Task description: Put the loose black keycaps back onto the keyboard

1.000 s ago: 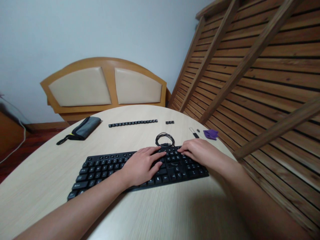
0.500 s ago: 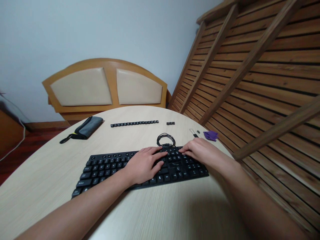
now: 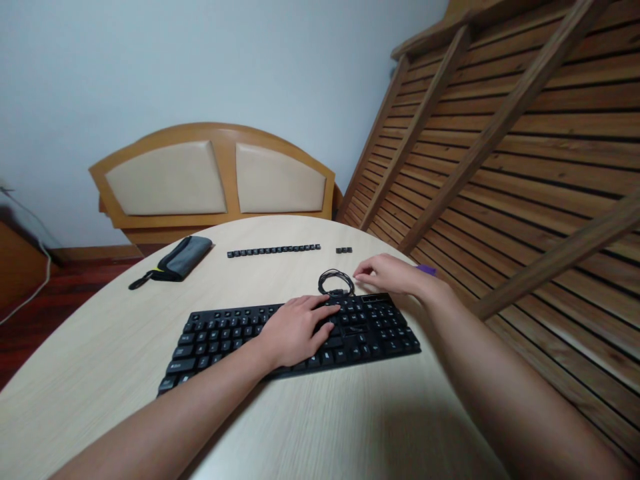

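A black keyboard (image 3: 373, 337) lies slightly tilted across the table. My left hand (image 3: 297, 330) rests on its right-middle keys with the fingers spread, holding nothing. Beyond the keyboard's back right edge, my right hand (image 3: 385, 273) is over the table. Its thumb and fingers are drawn together; whatever they may pinch is too small or hidden to make out. Close to these fingertips lies a coiled black cable (image 3: 336, 283) behind the keyboard. Farther back stand a long row of black keycaps (image 3: 274, 251) and a short row of keycaps (image 3: 344, 251).
A grey and black pouch (image 3: 187, 259) with a strap lies at the table's left. Part of a purple cloth (image 3: 427, 269) shows behind my right wrist. The round table (image 3: 320, 427) stands near a wooden headboard (image 3: 227, 177) and a leaning slatted wood panel (image 3: 500, 167).
My right hand has left the keyboard's top right and moved back over the table, covering the wire tool and small dark piece there. The left hand stays on the keys.
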A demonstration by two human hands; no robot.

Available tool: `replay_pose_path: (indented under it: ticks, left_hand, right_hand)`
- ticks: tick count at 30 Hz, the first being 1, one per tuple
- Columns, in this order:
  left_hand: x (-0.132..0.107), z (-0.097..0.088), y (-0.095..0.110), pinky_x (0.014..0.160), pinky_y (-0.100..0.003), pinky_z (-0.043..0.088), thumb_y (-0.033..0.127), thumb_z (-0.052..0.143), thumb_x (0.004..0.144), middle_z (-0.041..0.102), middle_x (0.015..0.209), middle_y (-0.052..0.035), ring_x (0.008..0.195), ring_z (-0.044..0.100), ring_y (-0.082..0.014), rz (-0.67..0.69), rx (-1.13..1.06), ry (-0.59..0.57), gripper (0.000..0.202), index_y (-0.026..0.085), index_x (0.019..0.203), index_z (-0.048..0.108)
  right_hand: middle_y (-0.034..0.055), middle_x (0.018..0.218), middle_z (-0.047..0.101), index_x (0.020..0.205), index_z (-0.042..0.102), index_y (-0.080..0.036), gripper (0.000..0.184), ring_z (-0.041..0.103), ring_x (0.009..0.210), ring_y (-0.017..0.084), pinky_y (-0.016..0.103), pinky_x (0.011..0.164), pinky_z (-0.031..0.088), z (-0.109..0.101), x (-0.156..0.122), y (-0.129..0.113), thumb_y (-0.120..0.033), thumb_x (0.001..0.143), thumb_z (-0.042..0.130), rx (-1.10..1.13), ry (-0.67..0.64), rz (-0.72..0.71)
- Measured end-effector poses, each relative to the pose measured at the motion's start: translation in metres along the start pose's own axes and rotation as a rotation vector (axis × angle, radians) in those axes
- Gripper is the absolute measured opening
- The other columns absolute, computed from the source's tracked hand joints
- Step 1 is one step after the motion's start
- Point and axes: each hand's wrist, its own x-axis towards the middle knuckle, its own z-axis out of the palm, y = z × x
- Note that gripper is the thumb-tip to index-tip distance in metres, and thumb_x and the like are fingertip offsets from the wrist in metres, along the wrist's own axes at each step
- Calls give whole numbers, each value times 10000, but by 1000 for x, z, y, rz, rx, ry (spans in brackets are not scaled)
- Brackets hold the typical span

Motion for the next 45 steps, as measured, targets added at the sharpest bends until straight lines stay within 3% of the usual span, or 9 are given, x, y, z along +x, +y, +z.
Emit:
replay_pose_path:
  ticks: [4,10,13,16,20,26,29,34,45]
  left_hand:
    - [0,-1,1,1091,-475,464,319,499,1013,578,1455,-101,1298,572,-279,-5,-8,-1,407,222,1396,598]
    - [0,-2,2,1107,-456,451,315,504,1012,578,1456,-101,1304,568,-270,-11,-21,-12,407,219,1395,603]
    - [-1,-1,1,1107,-455,451,321,502,1012,572,1462,-96,1307,564,-268,-10,-21,-9,411,225,1400,598]
    - [-1,0,0,1107,-459,450,323,502,1013,572,1464,-87,1306,564,-267,-10,-22,-4,409,235,1401,595]
    - [-1,-1,0,1108,-466,449,323,501,1014,569,1467,-92,1311,561,-271,-13,-18,-9,408,234,1400,595]
    - [-1,-3,1,1097,-472,459,319,496,1017,569,1465,-91,1299,569,-273,-8,-14,-7,400,229,1392,599]
    - [-1,-2,1,1094,-476,462,324,488,1020,568,1466,-85,1297,570,-273,-6,-16,-7,400,239,1395,594]
    - [-2,-1,0,1103,-474,452,327,486,1023,548,1488,-88,1315,557,-272,-11,-1,-24,411,244,1414,579]
    - [-2,-2,-1,1105,-470,452,339,475,1029,547,1489,-87,1322,552,-274,-13,5,-42,415,244,1421,573]
  right_hand:
    - [144,1343,668,1303,664,-147,379,575,1271,284,374,1074,419,18,40,12,-225,946,565,-139,153,38]
    - [148,1478,552,1340,594,-136,424,271,1490,329,494,1174,284,44,76,18,-138,915,585,-218,199,60]
    - [140,1385,632,1263,650,-152,335,302,1478,310,471,1163,294,50,82,17,-140,942,555,-229,212,63]
    - [126,1295,689,1195,701,-181,278,468,1369,290,407,1110,361,52,80,14,-181,951,568,-222,221,61]
    - [99,1174,749,1104,753,-220,229,657,1126,263,339,971,464,48,65,10,-226,930,604,-185,206,74]
    - [70,1181,760,1143,757,-223,281,682,1104,249,326,946,492,30,17,15,-303,941,580,-75,207,78]
    - [76,1172,763,1127,764,-202,292,685,1100,250,339,980,486,21,-15,18,-346,938,595,201,242,12]
    - [90,1162,766,1086,790,-197,355,689,1086,264,359,977,499,12,-57,18,-461,913,628,470,112,1]
    - [95,1167,763,1091,793,-192,376,690,1080,260,356,963,508,9,-65,22,-472,896,636,547,-39,11]
